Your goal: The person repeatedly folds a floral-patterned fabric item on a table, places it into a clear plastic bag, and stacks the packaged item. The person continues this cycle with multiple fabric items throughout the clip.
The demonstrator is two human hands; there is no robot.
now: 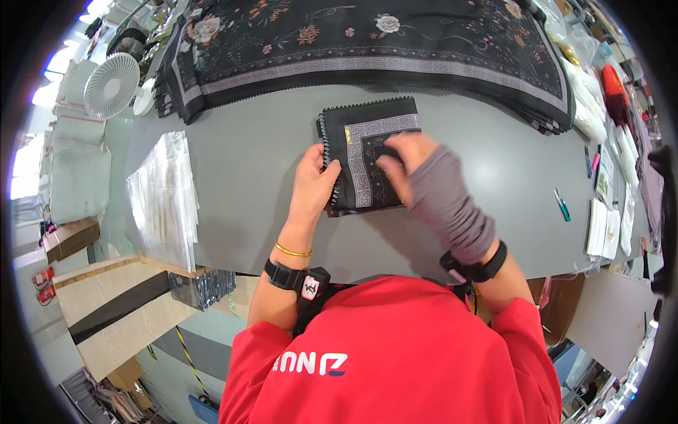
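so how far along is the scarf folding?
Done: one black scarf is folded to a small square on the grey table. In hand: left hand pinches its edge, right hand presses it flat. Left: a stack of unfolded scarves; clear bags untouched.

Both forearms enter from lower edge, angled inward. Left hand (314,177) bare, fingers curled, thumb side up, gold bangle and black band at wrist. Right hand (406,159) palm down, fingers spread flat, blurred; grey sleeve over forearm, black band at wrist.
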